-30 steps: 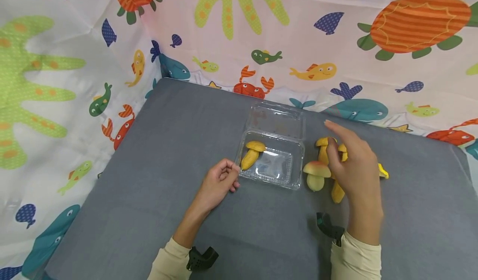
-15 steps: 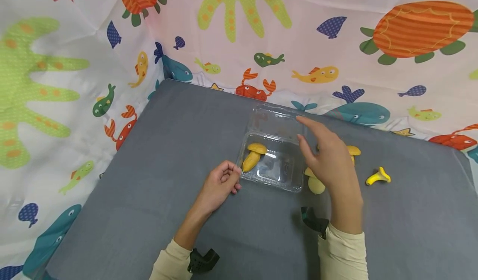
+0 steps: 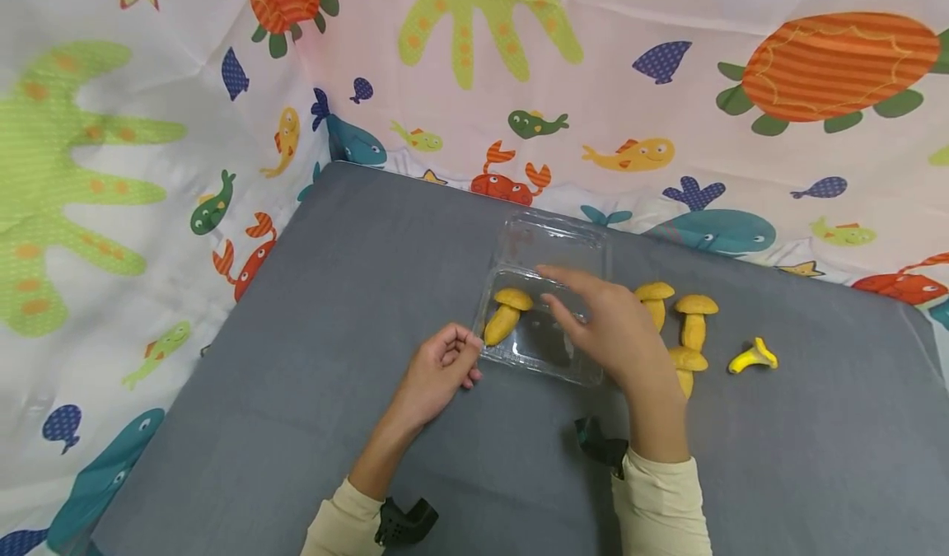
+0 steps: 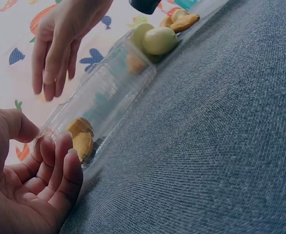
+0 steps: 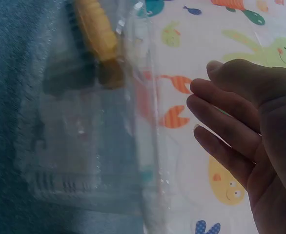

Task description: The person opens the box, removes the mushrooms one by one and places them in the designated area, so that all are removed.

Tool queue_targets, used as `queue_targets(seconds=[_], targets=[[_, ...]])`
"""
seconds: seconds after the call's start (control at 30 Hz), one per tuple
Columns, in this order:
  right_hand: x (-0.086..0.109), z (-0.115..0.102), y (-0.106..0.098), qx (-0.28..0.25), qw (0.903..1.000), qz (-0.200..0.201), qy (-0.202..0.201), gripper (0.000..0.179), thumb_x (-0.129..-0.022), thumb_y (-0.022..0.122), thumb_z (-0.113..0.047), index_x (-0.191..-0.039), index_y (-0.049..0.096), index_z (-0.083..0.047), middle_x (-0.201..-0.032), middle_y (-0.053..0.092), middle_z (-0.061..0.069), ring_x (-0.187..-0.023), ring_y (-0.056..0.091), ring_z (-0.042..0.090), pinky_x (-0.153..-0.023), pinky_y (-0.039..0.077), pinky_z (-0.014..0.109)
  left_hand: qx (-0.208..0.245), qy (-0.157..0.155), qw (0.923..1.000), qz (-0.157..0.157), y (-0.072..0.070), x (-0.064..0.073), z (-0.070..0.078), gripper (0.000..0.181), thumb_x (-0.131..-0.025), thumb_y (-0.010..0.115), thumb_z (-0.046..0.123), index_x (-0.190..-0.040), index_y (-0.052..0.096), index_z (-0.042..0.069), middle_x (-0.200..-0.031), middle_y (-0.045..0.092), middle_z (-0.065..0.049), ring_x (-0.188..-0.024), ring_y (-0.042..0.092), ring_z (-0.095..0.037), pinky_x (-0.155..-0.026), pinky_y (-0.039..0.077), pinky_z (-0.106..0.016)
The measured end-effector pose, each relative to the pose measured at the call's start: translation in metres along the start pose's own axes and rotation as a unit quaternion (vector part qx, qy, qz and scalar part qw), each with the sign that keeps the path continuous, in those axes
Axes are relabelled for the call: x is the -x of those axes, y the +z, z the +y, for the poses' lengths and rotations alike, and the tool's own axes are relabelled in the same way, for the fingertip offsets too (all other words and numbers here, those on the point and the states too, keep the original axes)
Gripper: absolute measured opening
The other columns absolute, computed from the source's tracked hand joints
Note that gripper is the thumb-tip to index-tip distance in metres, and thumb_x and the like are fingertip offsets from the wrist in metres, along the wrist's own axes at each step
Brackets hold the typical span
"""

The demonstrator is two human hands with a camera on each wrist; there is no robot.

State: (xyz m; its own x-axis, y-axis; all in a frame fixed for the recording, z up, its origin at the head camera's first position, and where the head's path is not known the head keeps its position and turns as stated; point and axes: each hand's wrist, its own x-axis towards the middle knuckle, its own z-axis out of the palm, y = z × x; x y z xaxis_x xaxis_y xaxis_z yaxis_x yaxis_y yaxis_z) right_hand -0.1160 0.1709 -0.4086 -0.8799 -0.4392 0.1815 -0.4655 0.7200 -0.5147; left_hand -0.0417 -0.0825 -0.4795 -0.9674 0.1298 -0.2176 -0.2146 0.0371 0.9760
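A clear plastic clamshell box [image 3: 537, 365] lies on the table with its lid [image 3: 559, 243] folded back. One yellow toy mushroom [image 3: 504, 319] rests in its left part. At the box's near left corner my left hand [image 3: 437, 371] pinches the rim between thumb and curled fingers, as the left wrist view [image 4: 35, 180] shows closely. My right hand [image 3: 623, 334] hovers over the right side of the box, fingers loosely extended, holding nothing. In the left wrist view a pale green toy mushroom [image 4: 158, 41] sits beyond the box; the right hand hides it from the head view.
Right of the box stand several yellow toy mushrooms [image 3: 694, 321], one partly behind my right wrist. A smaller bright yellow trumpet-shaped mushroom [image 3: 754, 356] lies farther right. Grey cloth [image 3: 356, 268] covers the table, and a sea-animal printed curtain [image 3: 460, 119] borders its back and left.
My right hand has moved left from above the loose mushrooms to over the box, uncovering several of them. The left hand keeps its place at the box corner.
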Motion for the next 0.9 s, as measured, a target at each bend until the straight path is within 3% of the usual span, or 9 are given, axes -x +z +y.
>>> queue_targets(seconds=[0.07,0.17,0.3,0.4,0.43,0.53,0.67,0.9], targets=[[-0.001,0.0,0.003,0.0,1.0,-0.007,-0.005,0.045,-0.102,0.074,-0.028,-0.145,0.065,-0.022,-0.134,0.073,0.004,-0.083,0.073,0.019,-0.082,0.063,0.044,-0.001,-0.002,1.0,-0.001,0.0,0.0,0.0,0.015,-0.107,0.062,0.019,-0.109,0.066,0.004,-0.098,0.065,-0.024,-0.079,0.071,-0.027,-0.069,0.06,-0.027],[-0.002,0.0,0.007,-0.002,0.9997,-0.022,-0.009,0.044,-0.102,0.074,-0.027,-0.144,0.066,-0.021,-0.132,0.074,0.004,-0.063,0.06,0.014,-0.07,0.059,0.04,-0.002,-0.004,1.0,-0.001,0.001,0.0,0.001,0.014,-0.107,0.061,0.017,-0.11,0.066,0.004,-0.099,0.066,-0.024,-0.079,0.071,-0.025,-0.069,0.06,-0.027],[-0.004,-0.002,0.014,-0.005,0.9991,-0.041,-0.005,0.044,-0.102,0.074,-0.027,-0.144,0.067,-0.019,-0.135,0.072,0.004,-0.072,0.066,0.019,-0.073,0.058,0.041,-0.002,-0.005,1.0,-0.001,0.0,0.001,0.001,0.015,-0.107,0.061,0.018,-0.11,0.067,0.004,-0.098,0.066,-0.023,-0.079,0.071,-0.026,-0.069,0.06,-0.028],[-0.005,-0.003,0.019,-0.003,0.9989,-0.046,-0.006,0.045,-0.101,0.075,-0.027,-0.144,0.067,-0.018,-0.135,0.072,0.004,-0.089,0.072,0.022,-0.082,0.061,0.044,-0.004,-0.004,1.0,0.0,0.0,0.001,0.0,0.016,-0.107,0.062,0.019,-0.11,0.067,0.004,-0.097,0.066,-0.023,-0.079,0.071,-0.027,-0.069,0.06,-0.028],[-0.005,-0.003,0.021,-0.002,0.9988,-0.047,-0.008,0.045,-0.101,0.075,-0.027,-0.143,0.067,-0.018,-0.134,0.073,0.004,-0.086,0.071,0.022,-0.08,0.06,0.043,-0.003,-0.005,1.0,0.0,0.001,0.001,-0.001,0.016,-0.107,0.062,0.018,-0.11,0.067,0.004,-0.097,0.066,-0.023,-0.078,0.071,-0.026,-0.068,0.06,-0.028],[-0.006,-0.003,0.026,0.008,0.9987,-0.044,-0.023,0.045,-0.099,0.077,-0.024,-0.142,0.068,-0.016,-0.127,0.076,0.005,-0.067,0.062,0.015,-0.069,0.056,0.037,-0.001,-0.005,1.0,0.003,0.001,0.001,-0.002,0.015,-0.107,0.062,0.016,-0.11,0.067,0.002,-0.097,0.066,-0.022,-0.077,0.07,-0.025,-0.068,0.06,-0.027],[-0.006,-0.003,0.029,0.017,0.9986,-0.039,-0.032,0.044,-0.098,0.078,-0.022,-0.14,0.069,-0.017,-0.114,0.079,0.004,-0.051,0.036,0.008,-0.056,0.041,0.033,0.001,-0.003,1.0,0.002,0.002,0.001,-0.002,0.015,-0.106,0.062,0.015,-0.11,0.067,0.001,-0.097,0.066,-0.022,-0.076,0.071,-0.024,-0.068,0.06,-0.027],[-0.008,-0.004,0.031,0.028,0.9985,-0.038,-0.029,0.041,-0.098,0.078,-0.024,-0.137,0.071,-0.017,-0.12,0.078,0.003,-0.061,0.05,0.011,-0.068,0.057,0.039,-0.004,0.003,1.0,-0.001,0.002,0.0,-0.002,0.016,-0.107,0.061,0.016,-0.11,0.066,0.001,-0.097,0.066,-0.024,-0.077,0.071,-0.027,-0.067,0.06,-0.027]])
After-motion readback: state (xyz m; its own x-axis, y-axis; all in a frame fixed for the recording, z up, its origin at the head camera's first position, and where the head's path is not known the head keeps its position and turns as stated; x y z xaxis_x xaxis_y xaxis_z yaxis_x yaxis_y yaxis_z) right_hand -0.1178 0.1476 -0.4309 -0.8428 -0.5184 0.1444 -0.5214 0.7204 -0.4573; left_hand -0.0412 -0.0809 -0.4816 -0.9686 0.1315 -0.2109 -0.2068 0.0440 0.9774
